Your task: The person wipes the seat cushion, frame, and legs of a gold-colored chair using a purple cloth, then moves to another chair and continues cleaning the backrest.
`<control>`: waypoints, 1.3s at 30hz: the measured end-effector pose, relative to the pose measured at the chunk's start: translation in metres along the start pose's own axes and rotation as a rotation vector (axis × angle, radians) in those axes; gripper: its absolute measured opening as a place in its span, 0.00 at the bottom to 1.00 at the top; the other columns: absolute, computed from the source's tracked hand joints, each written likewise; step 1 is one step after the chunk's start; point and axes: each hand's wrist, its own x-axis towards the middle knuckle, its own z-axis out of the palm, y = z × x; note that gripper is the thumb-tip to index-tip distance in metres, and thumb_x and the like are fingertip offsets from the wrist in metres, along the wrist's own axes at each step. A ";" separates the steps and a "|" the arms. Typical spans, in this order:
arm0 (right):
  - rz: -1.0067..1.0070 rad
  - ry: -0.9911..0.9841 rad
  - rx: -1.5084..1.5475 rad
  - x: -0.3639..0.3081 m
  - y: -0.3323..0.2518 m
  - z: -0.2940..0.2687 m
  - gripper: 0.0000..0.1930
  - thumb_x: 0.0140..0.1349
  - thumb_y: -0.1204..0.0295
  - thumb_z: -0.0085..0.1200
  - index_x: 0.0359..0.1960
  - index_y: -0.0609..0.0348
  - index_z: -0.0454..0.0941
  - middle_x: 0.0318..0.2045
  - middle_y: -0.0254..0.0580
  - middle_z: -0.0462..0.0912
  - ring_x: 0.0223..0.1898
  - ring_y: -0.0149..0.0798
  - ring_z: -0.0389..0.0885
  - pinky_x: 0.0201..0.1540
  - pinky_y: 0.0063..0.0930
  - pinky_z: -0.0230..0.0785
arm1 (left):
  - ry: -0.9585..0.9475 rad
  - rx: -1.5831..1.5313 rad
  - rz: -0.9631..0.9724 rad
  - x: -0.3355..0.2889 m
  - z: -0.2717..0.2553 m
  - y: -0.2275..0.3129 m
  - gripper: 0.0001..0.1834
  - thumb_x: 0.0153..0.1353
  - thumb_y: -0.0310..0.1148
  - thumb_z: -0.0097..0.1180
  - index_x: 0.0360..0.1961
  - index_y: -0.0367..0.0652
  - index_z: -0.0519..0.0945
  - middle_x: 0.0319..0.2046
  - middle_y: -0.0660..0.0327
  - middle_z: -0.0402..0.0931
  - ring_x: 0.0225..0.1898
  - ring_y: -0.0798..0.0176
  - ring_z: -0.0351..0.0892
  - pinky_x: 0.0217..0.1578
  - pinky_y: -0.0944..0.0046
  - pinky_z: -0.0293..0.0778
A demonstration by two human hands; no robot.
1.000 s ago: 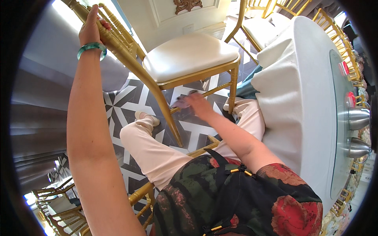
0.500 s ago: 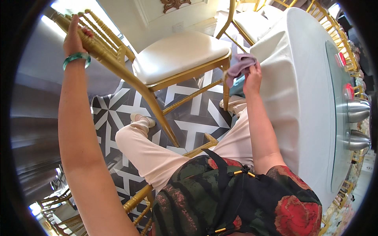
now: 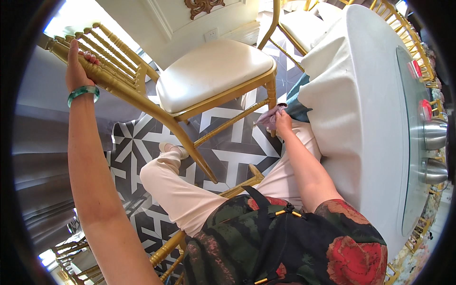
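Note:
A gold chair (image 3: 142,99) with a padded white seat (image 3: 216,73) and a spindled back stands in front of me, turned sideways. My left hand (image 3: 80,69), a green bangle at its wrist, is wrapped round the upper part of the chair's back post. In my right hand (image 3: 284,122) is a crumpled mauve cloth (image 3: 269,118), held low beside the chair's front leg (image 3: 271,92). The fingers are closed on the cloth, and part of it hangs free. Whether the cloth touches the leg I cannot tell.
On the right stands a round table with a white tablecloth (image 3: 327,90), a teal cloth (image 3: 299,97) showing under its edge. The table bears a glass turntable (image 3: 409,142) and metal vessels (image 3: 434,134). Grey curtains (image 3: 47,166) hang at left. More gold chairs (image 3: 270,28) stand beyond.
My right hand has moved down and slightly left with the cloth, from near seat height to lower along the front leg. My left hand keeps its hold on the chair back.

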 end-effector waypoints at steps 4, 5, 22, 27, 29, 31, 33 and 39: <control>-0.165 0.074 0.207 0.006 -0.094 -0.018 0.13 0.58 0.67 0.49 0.39 0.65 0.72 0.39 0.57 0.75 0.40 0.56 0.74 0.41 0.42 0.65 | -0.009 0.040 0.023 -0.003 -0.013 0.016 0.22 0.51 0.46 0.65 0.25 0.46 0.65 0.17 0.66 0.64 0.19 0.70 0.66 0.22 0.70 0.71; -0.183 0.099 0.216 0.011 -0.108 -0.030 0.14 0.57 0.71 0.50 0.42 0.65 0.71 0.45 0.58 0.74 0.45 0.60 0.72 0.47 0.43 0.65 | -0.030 0.017 0.004 -0.006 -0.004 0.002 0.22 0.51 0.46 0.65 0.24 0.47 0.64 0.17 0.66 0.64 0.18 0.70 0.65 0.22 0.69 0.70; -0.121 0.053 0.345 0.029 -0.041 0.002 0.25 0.54 0.77 0.51 0.55 0.61 0.60 0.46 0.42 0.72 0.44 0.35 0.76 0.46 0.26 0.71 | -0.016 0.058 -0.007 -0.001 0.004 -0.010 0.22 0.53 0.48 0.63 0.24 0.46 0.65 0.18 0.66 0.64 0.20 0.70 0.65 0.26 0.69 0.70; 0.028 -0.181 0.718 0.016 0.000 0.011 0.18 0.64 0.69 0.44 0.55 0.56 0.66 0.42 0.35 0.78 0.42 0.30 0.77 0.41 0.21 0.71 | -0.007 0.043 -0.013 0.000 -0.005 -0.002 0.21 0.53 0.47 0.63 0.25 0.46 0.65 0.19 0.67 0.64 0.21 0.71 0.64 0.26 0.70 0.69; 0.296 -0.360 0.894 -0.003 -0.020 -0.019 0.19 0.64 0.58 0.44 0.52 0.54 0.69 0.41 0.35 0.78 0.40 0.30 0.77 0.42 0.22 0.70 | -0.005 0.058 -0.010 0.000 -0.012 -0.002 0.21 0.53 0.47 0.63 0.25 0.46 0.65 0.19 0.67 0.64 0.21 0.71 0.64 0.27 0.70 0.69; 0.474 -0.368 0.740 0.019 0.038 -0.019 0.27 0.65 0.43 0.36 0.48 0.51 0.73 0.39 0.36 0.79 0.37 0.28 0.77 0.40 0.23 0.69 | -0.032 0.036 -0.014 0.001 0.005 -0.003 0.21 0.53 0.47 0.64 0.25 0.46 0.65 0.19 0.67 0.64 0.21 0.71 0.64 0.27 0.70 0.69; 0.528 -0.416 0.872 0.030 -0.005 -0.019 0.27 0.64 0.41 0.36 0.47 0.50 0.74 0.37 0.36 0.79 0.36 0.30 0.76 0.40 0.25 0.69 | -0.017 0.058 -0.005 0.002 -0.010 0.001 0.22 0.53 0.47 0.64 0.26 0.46 0.65 0.19 0.68 0.64 0.22 0.71 0.64 0.28 0.69 0.70; 0.537 -0.425 0.923 0.083 -0.046 -0.018 0.30 0.62 0.39 0.37 0.48 0.49 0.75 0.40 0.35 0.79 0.42 0.34 0.76 0.46 0.33 0.68 | -0.018 0.049 -0.021 0.010 -0.008 -0.004 0.22 0.52 0.47 0.65 0.25 0.45 0.65 0.20 0.66 0.64 0.21 0.70 0.64 0.29 0.68 0.70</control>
